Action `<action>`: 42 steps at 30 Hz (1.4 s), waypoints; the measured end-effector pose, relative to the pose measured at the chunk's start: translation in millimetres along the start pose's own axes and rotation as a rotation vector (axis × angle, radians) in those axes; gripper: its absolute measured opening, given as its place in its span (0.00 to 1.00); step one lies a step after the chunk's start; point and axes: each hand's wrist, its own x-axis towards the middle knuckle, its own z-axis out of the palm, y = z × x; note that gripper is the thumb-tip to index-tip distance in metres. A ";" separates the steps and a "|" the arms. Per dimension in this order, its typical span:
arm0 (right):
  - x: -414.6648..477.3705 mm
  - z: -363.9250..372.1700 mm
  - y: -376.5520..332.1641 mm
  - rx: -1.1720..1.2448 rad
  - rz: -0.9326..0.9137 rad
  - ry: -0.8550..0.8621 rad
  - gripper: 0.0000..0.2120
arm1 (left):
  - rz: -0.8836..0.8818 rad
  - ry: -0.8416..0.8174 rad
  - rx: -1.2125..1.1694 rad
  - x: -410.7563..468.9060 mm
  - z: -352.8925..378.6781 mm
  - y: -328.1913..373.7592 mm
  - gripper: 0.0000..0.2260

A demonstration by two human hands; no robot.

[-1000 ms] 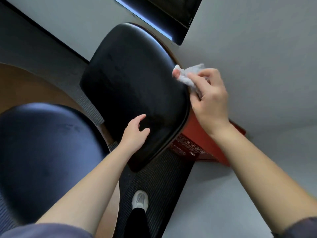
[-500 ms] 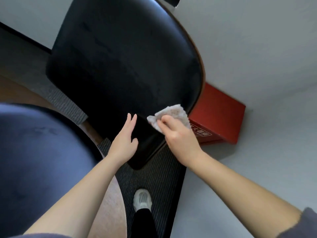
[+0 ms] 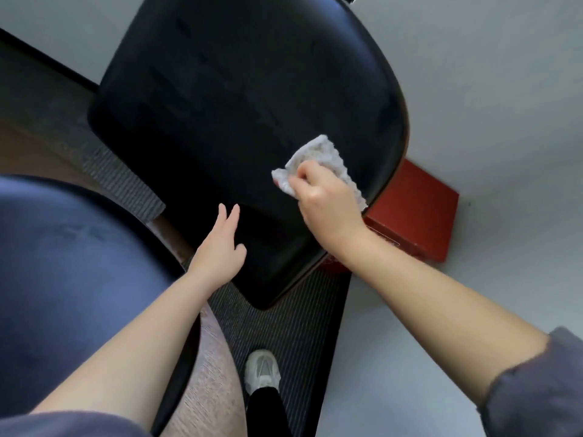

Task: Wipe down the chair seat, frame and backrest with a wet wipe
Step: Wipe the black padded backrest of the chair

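Both hands work our likely backrest (image 3: 236, 105): right hand (image 3: 328, 203), grip clutching the wipe (image 3: 321, 156), has swept back toward 1 o'clock; left hand (image 3: 220, 247) braces flat.

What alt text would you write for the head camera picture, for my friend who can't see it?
A person's right hand presses a crumpled white wet wipe against a black chair backrest, while the left hand rests flat on it lower down. A red box sits behind the chair.
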 end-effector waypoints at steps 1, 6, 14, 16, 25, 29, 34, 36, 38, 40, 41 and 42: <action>-13.3 15.4 -11.3 0.012 -0.023 -0.057 0.09 | -0.010 -0.010 0.013 4.5 -1.1 -1.6 0.36; -42.7 40.7 -35.6 -0.008 -0.259 -0.316 0.10 | 0.040 -0.027 0.002 14.6 1.5 -23.4 0.39; 79.2 -1.1 25.1 -0.249 -0.152 0.070 0.06 | 0.023 0.137 -0.103 25.1 -24.6 -8.5 0.37; 50.9 26.9 2.6 -0.128 -0.200 -0.120 0.05 | 0.028 0.185 -0.108 35.5 -33.4 -2.9 0.37; 138.2 8.0 19.8 -0.064 -0.134 0.103 0.07 | 0.046 0.263 -0.081 66.5 -76.4 4.8 0.36; 126.9 50.8 -15.7 0.026 -0.109 0.103 0.07 | -0.028 0.166 -0.055 79.8 -87.4 -4.2 0.38; 99.0 74.2 -33.5 0.044 -0.296 -0.141 0.07 | 0.048 0.148 -0.046 82.8 -78.7 -22.8 0.40; 133.4 59.4 -18.2 0.002 -0.280 -0.006 0.05 | 0.104 0.262 -0.035 85.3 -80.9 -31.1 0.35; 175.2 43.0 -3.5 -0.034 -0.177 0.187 0.04 | 0.092 0.429 -0.081 87.7 -85.9 -38.4 0.31; 196.2 47.4 -5.4 -0.050 -0.064 0.283 0.03 | 0.015 0.475 -0.112 94.0 -94.6 -42.6 0.32; 196.1 58.9 -14.4 -0.031 -0.058 0.286 0.03 | -0.021 0.441 -0.108 97.5 -98.9 -43.5 0.34; 189.8 75.6 -26.2 0.005 -0.094 0.257 0.04 | -0.031 0.397 -0.096 101.2 -103.7 -43.6 0.35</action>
